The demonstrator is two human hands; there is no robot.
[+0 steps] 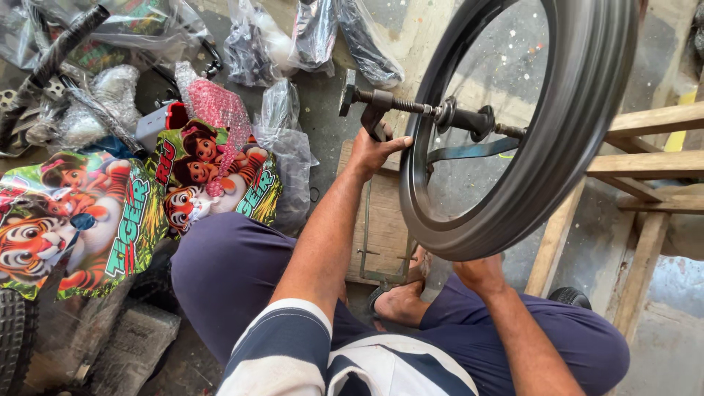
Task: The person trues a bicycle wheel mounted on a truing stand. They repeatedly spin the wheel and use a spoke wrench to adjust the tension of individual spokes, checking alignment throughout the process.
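Right hand (480,273) sits half hidden under the black wheel (579,110).

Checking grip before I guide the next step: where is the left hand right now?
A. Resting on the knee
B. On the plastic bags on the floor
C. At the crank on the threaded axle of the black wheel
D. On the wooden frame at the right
C: the left hand is at the crank on the threaded axle, while the right hand supports the black wheel from below.
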